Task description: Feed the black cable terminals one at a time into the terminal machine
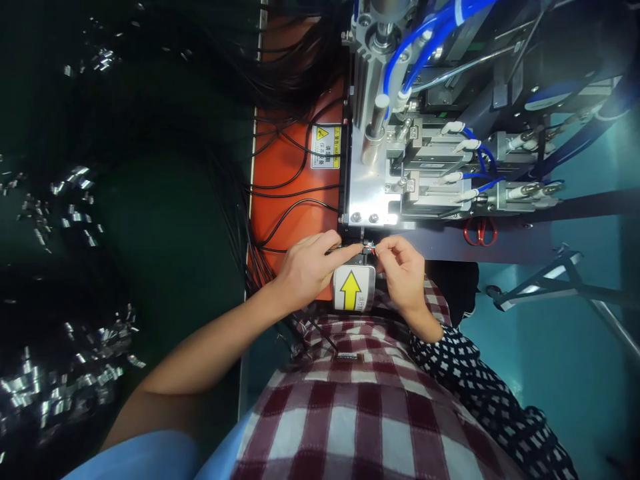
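Just in front of the machine's front edge, my two hands meet at a small bundle of thin coloured wire ends (371, 247). My right hand (404, 277) pinches these wires between thumb and fingertips. From the left, my left hand (311, 268) is closed around a black cable (274, 250), its index finger stretched to the small black holder (367, 257) by the wires. The exact fit of the wires in the holder is too small to make out. Right below my fingers is a white label with a yellow arrow (351, 291).
Many black cables (295, 67) lie over the orange surface (280, 160) and hang off its left edge. A metal machine (373, 180) with blue air tubes (435, 30) rises ahead. Red-handled scissors (480, 232) are at right. Shiny cable ends (75, 373) hang at far left.
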Tool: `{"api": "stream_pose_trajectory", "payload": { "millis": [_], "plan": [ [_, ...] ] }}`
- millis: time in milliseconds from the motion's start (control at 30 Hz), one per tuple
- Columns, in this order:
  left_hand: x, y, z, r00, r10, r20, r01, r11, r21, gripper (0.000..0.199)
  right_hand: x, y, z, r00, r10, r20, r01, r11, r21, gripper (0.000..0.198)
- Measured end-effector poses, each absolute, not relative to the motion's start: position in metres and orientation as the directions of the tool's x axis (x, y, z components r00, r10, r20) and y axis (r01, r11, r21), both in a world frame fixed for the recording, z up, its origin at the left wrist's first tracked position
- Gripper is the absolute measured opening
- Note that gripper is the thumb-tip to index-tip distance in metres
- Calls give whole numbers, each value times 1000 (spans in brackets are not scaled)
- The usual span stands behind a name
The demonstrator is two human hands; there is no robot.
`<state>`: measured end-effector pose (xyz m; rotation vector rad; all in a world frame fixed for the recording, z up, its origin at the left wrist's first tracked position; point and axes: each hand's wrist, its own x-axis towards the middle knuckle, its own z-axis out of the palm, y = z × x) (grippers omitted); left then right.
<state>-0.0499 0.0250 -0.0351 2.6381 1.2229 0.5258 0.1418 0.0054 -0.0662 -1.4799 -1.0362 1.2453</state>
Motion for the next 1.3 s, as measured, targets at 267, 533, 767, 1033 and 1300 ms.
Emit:
{"api": "stream_pose_trajectory", "payload": {
  "millis": [267, 533, 767, 1033, 1300],
  "plan": [
    [-51, 25, -35, 603, 767, 219, 700, -641, 314, 34, 140, 7, -62, 146, 953, -264, 18, -269, -963, 11],
    [-50, 25, -33, 600, 771, 211, 702, -635, 324, 36, 143, 3, -62, 151, 986, -70, 333, -118, -936, 10],
    [-50, 24, -33, 606, 772, 192, 712, -634, 301, 34, 144, 5, -54, 67, 980, 188, 644, 101, -758, 12],
    [-50, 25, -35, 598, 768, 231, 689, -639, 341, 34, 151, 6, -65, 55, 990, -131, 220, -140, -965, 11],
    [-51, 27, -37, 600, 761, 246, 678, -647, 349, 35, 149, 4, -67, 66, 970, -234, 55, -238, -970, 15]
  ]
}}
